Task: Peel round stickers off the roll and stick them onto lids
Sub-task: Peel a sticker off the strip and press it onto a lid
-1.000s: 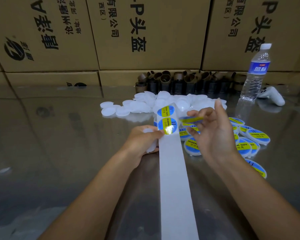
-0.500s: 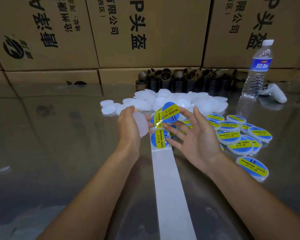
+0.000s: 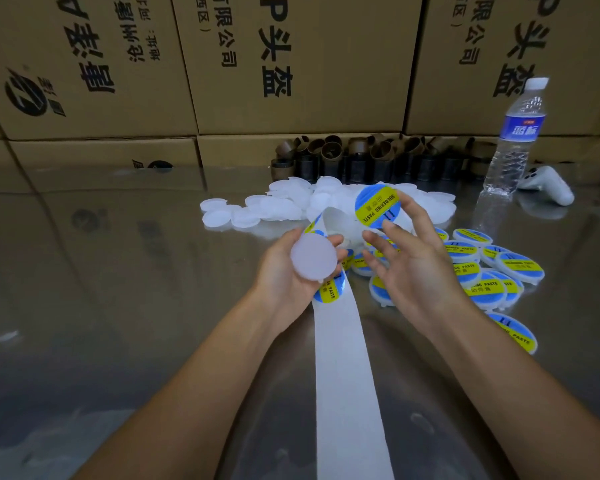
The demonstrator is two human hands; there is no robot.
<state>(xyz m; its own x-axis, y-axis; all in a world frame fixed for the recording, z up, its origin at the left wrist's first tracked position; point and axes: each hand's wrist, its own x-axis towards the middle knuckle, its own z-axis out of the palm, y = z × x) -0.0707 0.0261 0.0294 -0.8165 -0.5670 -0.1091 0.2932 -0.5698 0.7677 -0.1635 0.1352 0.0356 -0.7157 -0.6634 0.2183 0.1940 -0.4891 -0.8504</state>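
My left hand [image 3: 288, 271] holds a plain white round lid [image 3: 313, 257], its flat face turned up towards me. My right hand [image 3: 409, 261] pinches a peeled round blue-and-yellow sticker [image 3: 377, 204] by its lower edge, lifted above and to the right of the lid. The white backing strip [image 3: 343, 368] runs from the hands down towards me, with one sticker [image 3: 330, 289] showing on it just under my left hand. A heap of bare white lids [image 3: 281, 206] lies behind the hands. Several stickered lids [image 3: 489, 271] lie to the right.
A water bottle [image 3: 515, 140] stands at the back right beside a white game controller [image 3: 548, 183]. A row of brown cardboard cores [image 3: 361, 157] lines the foot of stacked cardboard boxes [image 3: 291, 64]. The table top [image 3: 118, 271] is glossy.
The right hand has lifted the peeled sticker up and to the right, clear of the strip. The left hand has turned the bare lid face up.
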